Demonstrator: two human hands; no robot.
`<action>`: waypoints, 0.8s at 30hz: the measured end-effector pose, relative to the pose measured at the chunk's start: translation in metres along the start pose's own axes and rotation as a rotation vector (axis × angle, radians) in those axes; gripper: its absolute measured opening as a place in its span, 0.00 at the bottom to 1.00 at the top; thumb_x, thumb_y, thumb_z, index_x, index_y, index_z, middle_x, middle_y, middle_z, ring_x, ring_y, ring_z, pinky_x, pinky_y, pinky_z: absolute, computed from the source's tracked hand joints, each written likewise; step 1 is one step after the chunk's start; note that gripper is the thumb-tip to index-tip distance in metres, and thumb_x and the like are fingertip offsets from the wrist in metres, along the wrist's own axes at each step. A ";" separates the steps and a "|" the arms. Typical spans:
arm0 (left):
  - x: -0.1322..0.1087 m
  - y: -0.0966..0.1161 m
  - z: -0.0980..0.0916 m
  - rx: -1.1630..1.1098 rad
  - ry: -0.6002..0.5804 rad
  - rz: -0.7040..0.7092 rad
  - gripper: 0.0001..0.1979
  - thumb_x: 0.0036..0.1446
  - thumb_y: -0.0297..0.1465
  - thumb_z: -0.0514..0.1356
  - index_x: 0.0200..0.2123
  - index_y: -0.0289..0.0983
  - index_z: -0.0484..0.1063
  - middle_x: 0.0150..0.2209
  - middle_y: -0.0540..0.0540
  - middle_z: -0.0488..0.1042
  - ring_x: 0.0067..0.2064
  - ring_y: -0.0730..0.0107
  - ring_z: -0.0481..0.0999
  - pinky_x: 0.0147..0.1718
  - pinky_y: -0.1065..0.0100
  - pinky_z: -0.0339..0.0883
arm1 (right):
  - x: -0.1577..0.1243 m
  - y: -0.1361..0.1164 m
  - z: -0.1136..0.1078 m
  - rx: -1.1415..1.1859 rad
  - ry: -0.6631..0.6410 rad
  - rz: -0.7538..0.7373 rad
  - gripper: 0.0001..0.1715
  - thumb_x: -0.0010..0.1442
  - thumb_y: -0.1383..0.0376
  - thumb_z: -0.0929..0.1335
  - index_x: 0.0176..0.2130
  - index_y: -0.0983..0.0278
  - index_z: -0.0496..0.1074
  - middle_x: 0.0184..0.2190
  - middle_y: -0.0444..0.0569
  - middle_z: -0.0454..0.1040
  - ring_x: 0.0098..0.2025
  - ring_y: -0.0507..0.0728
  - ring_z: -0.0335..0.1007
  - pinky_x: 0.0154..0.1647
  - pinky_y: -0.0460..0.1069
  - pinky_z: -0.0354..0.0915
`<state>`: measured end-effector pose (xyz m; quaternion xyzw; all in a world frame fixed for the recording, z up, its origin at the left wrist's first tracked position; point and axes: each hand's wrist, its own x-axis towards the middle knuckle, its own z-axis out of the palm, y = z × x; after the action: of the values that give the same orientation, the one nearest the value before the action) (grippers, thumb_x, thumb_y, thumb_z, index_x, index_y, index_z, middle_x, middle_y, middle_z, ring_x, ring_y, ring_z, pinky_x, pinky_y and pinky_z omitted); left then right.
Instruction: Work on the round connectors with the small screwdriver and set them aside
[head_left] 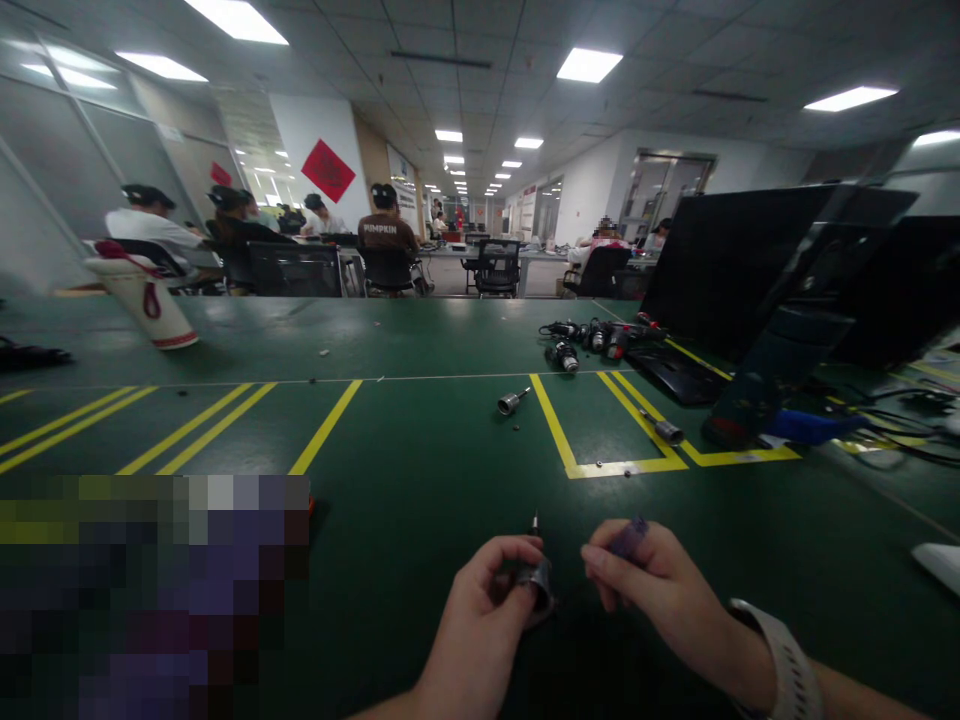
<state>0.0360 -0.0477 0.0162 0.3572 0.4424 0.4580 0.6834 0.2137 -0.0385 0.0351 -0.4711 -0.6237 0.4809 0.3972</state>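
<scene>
- Fingers first: those of the left hand (480, 610) are clamped on a grey metal cup-shaped piece with a thin shaft (537, 580), thumb on the near side, forefinger curled over the far side.
- And there's the piece, held close in front of the person, just above the green table (420, 430), shaft pointing away, open mouth towards this side!
- Over to the right hand (664, 575): thumb and fingers are together on a small purple scrap (628, 538). Cloth or film? Can't tell from here. Anything smaller at the fingertips is lost to view.
- The hands are near each other but apart, nothing touching across the gap.
- My call on the step: close handwork on the metal piece, left steadying, right working with the scrap.
- What would the next move call for? I'd judge a firm left grip, the mouth unblocked, and a light, exact right pinch.
- Further out, a second grey metal cup with a shaft (510, 403) lies on its side; a third grey metal cup (666, 430) rests across the yellow tape (559, 425).
- Two tiny metal bits (599, 464) sit by the tape's near edge, easily knocked, I'd say.
</scene>
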 end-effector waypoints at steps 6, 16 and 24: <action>-0.003 0.001 0.002 -0.008 0.055 -0.018 0.04 0.45 0.26 0.64 0.29 0.36 0.74 0.44 0.45 0.73 0.42 0.62 0.74 0.41 0.59 0.73 | -0.003 -0.001 0.000 0.012 0.009 -0.024 0.22 0.55 0.50 0.67 0.25 0.66 0.70 0.16 0.42 0.67 0.20 0.51 0.64 0.22 0.46 0.60; -0.003 0.023 0.001 0.011 0.078 -0.103 0.18 0.41 0.19 0.59 0.37 0.35 0.77 0.40 0.43 0.77 0.43 0.60 0.75 0.45 0.60 0.67 | 0.006 0.009 -0.001 0.412 0.137 0.192 0.19 0.51 0.54 0.72 0.23 0.67 0.70 0.13 0.40 0.67 0.16 0.46 0.58 0.17 0.42 0.51; -0.005 0.025 0.000 0.039 0.023 -0.051 0.21 0.42 0.21 0.62 0.43 0.36 0.77 0.42 0.43 0.79 0.46 0.59 0.75 0.49 0.59 0.64 | -0.012 -0.010 -0.001 0.290 0.088 -0.157 0.14 0.60 0.59 0.67 0.27 0.65 0.71 0.19 0.44 0.70 0.21 0.49 0.64 0.20 0.42 0.60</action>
<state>0.0271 -0.0442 0.0398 0.3536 0.4681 0.4356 0.6827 0.2157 -0.0503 0.0443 -0.3792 -0.5647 0.5123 0.5243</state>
